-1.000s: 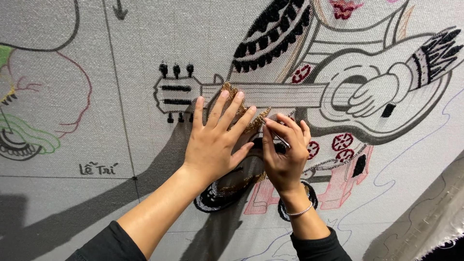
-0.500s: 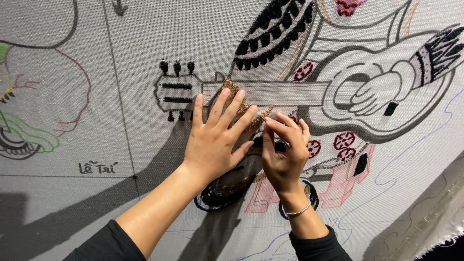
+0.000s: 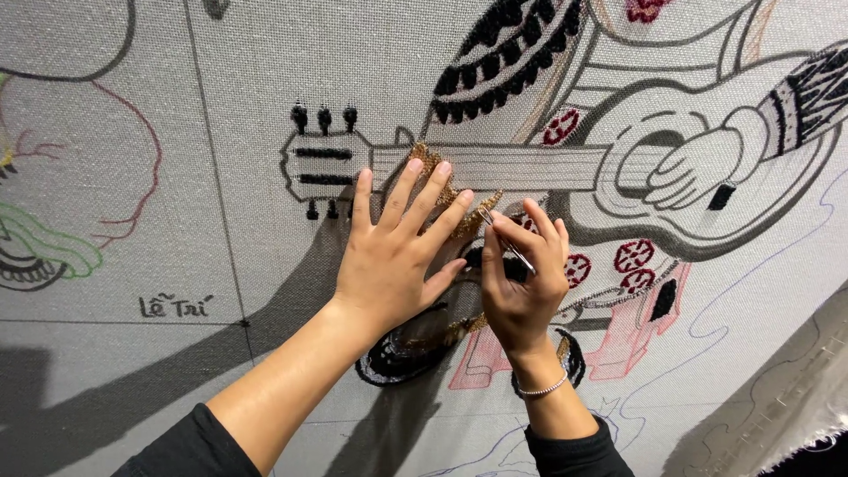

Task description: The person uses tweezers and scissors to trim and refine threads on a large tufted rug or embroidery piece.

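**Two hands on a stretched embroidery canvas**

Surface: a large grey woven canvas (image 3: 265, 88) fills nearly the whole view, taut and flat. It carries a drawn design in dark outline: a guitar (image 3: 530, 168) with its headstock at left and body at right, a drawn hand on the strings, and part of a figure above. Some areas are already filled with raised stitching: black tufts along a curved band (image 3: 503, 57), red rosettes (image 3: 632, 256) below the guitar body, a gold-brown patch (image 3: 442, 177) at the guitar neck. Thin ruled lines cross the cloth. At far left, green and red outlines of another motif.

Left hand (image 3: 393, 256): open, fingers spread, palm pressed flat on the canvas, fingertips lying over the gold-brown patch.

Right hand (image 3: 521, 283): thumb and fingers pinched around a thin metal needle (image 3: 505, 240), its tip touching the cloth just beside the gold-brown patch and close to the left fingertips. A beaded bracelet (image 3: 543, 387) sits on this wrist. Both arms wear black sleeves.

Room: little shows. At lower right the canvas edge is frayed, with pale backing cloth (image 3: 795, 397) beyond it. Hard shadows of both arms fall across the lower cloth.
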